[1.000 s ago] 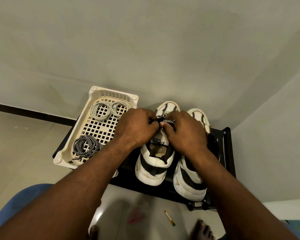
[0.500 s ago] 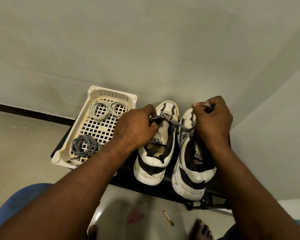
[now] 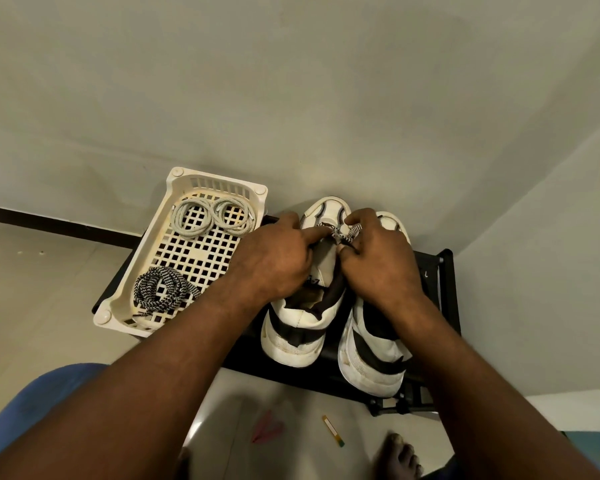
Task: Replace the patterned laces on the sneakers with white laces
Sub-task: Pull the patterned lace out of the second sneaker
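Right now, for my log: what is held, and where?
Right hand pinches the patterned lace near the sneaker's toe; left hand touches it, grip unclear.

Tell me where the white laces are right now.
In the head view, the two coiled white laces lie at the far end of the cream basket, left of the sneakers. The coiled patterned lace sits at the basket's near end.
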